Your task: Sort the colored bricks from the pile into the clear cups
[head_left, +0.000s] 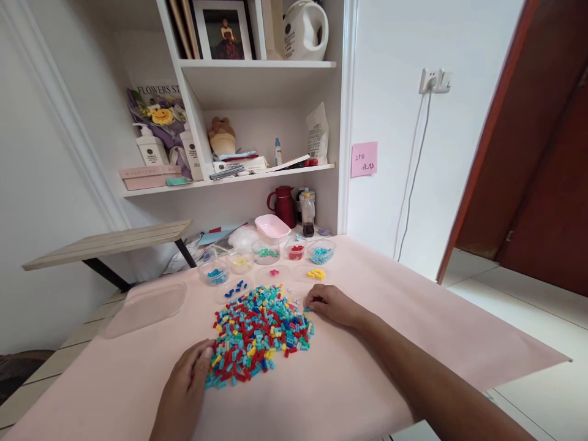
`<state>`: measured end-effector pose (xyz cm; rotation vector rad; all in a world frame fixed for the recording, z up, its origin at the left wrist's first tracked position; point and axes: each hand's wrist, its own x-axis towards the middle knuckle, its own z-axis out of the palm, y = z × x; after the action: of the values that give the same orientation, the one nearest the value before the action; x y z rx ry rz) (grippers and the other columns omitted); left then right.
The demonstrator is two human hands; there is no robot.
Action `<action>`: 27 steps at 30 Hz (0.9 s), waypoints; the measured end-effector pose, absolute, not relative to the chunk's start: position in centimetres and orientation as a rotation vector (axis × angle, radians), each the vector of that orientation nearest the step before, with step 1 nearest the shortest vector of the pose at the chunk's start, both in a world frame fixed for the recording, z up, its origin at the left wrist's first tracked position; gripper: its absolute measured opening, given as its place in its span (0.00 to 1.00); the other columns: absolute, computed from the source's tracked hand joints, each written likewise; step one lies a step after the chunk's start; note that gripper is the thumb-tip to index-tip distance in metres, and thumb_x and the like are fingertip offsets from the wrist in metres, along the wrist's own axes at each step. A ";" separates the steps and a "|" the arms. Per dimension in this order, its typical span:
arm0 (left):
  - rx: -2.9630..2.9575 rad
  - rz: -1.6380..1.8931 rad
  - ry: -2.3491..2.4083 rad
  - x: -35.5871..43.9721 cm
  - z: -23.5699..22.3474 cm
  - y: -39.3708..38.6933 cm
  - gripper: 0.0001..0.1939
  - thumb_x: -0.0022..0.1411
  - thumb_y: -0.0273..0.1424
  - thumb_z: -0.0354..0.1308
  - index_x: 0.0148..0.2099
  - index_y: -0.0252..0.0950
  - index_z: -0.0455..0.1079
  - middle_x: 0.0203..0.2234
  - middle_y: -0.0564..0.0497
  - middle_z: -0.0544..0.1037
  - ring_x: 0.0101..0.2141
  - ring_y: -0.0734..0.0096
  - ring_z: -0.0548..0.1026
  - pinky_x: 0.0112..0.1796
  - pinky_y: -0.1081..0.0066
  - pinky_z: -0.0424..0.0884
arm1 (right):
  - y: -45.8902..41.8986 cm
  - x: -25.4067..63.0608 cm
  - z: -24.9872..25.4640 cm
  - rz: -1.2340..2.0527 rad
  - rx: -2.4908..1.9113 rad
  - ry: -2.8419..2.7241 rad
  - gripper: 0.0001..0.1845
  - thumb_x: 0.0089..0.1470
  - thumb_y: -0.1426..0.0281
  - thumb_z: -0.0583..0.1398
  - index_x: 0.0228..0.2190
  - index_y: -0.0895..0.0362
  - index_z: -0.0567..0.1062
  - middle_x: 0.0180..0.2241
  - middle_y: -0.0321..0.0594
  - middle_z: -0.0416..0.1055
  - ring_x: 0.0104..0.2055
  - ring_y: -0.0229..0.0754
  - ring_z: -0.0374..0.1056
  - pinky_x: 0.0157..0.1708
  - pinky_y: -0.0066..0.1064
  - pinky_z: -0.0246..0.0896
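Note:
A heap of small coloured bricks [260, 334], red, blue, teal and yellow, lies in the middle of a table covered in pink paper [367, 367]. My left hand [186, 383] rests at the heap's near left edge, its fingers curled against the bricks. My right hand [331, 304] sits at the heap's far right edge with fingers bent down, pinching at small pieces there; what it grips is too small to name. Behind the heap stand several clear cups holding sorted bricks: blue [215, 274], yellow [241, 262], teal [266, 252], red [294, 248] and light blue [321, 252].
Loose blue bricks [235, 288] and yellow bricks [316, 274] lie on clear lids behind the heap. A clear tray lid [147, 306] lies at the left. A pink bowl [272, 226], a red jug [285, 205] and a bottle [307, 214] stand by the white shelf unit [257, 177]. A wooden board [110, 242] juts at left.

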<state>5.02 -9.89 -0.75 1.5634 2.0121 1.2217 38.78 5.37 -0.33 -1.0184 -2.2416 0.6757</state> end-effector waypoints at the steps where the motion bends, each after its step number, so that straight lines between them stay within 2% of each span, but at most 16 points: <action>1: 1.567 1.223 2.013 5.0 -0.8 -9.9 0.27 0.56 0.52 0.47 0.46 0.39 0.73 0.48 0.47 0.77 0.52 0.58 0.71 0.56 0.58 0.64 | 5.3 38.8 -0.3 0.682 -1.014 -2.237 0.07 0.51 0.73 0.58 0.31 0.56 0.77 0.35 0.41 0.74 0.37 0.42 0.69 0.39 0.31 0.63; 6: 1.604 1.214 2.013 4.7 -1.1 -9.7 0.27 0.57 0.52 0.46 0.45 0.40 0.74 0.47 0.47 0.78 0.51 0.58 0.72 0.55 0.58 0.65 | 5.3 38.9 -0.2 0.721 -0.995 -2.219 0.08 0.53 0.72 0.57 0.30 0.56 0.78 0.35 0.41 0.75 0.37 0.42 0.70 0.39 0.32 0.64; 13: 1.620 1.213 2.035 4.9 -0.8 -9.7 0.26 0.58 0.51 0.46 0.44 0.40 0.74 0.47 0.47 0.78 0.51 0.60 0.73 0.55 0.60 0.66 | 5.5 39.9 -0.2 0.862 -0.917 -2.256 0.12 0.50 0.71 0.61 0.38 0.54 0.79 0.39 0.41 0.75 0.40 0.42 0.70 0.39 0.31 0.65; 18: 1.606 1.214 2.051 4.9 -0.8 -9.7 0.27 0.56 0.52 0.46 0.44 0.40 0.75 0.47 0.48 0.78 0.50 0.59 0.73 0.55 0.60 0.66 | 5.4 39.9 -0.1 0.809 -0.942 -2.283 0.06 0.48 0.72 0.61 0.31 0.56 0.79 0.36 0.40 0.74 0.37 0.41 0.70 0.38 0.29 0.64; 23: 1.609 1.246 2.053 4.7 -1.3 -9.3 0.26 0.54 0.52 0.47 0.41 0.41 0.76 0.45 0.48 0.80 0.49 0.58 0.74 0.54 0.59 0.67 | 4.8 39.0 0.4 0.593 -0.988 -2.360 0.04 0.49 0.72 0.60 0.27 0.57 0.76 0.32 0.40 0.72 0.34 0.40 0.67 0.36 0.29 0.62; 27: 1.660 1.290 2.063 4.8 -1.5 -9.2 0.24 0.54 0.51 0.48 0.40 0.42 0.76 0.43 0.48 0.81 0.47 0.59 0.76 0.52 0.60 0.69 | 4.5 39.0 0.4 0.687 -0.990 -2.296 0.04 0.49 0.72 0.59 0.26 0.57 0.75 0.33 0.40 0.72 0.34 0.40 0.67 0.36 0.28 0.61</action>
<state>4.75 -9.22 -1.46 1.6596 2.0626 1.2902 39.04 4.47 0.39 -0.9896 -2.2958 0.6874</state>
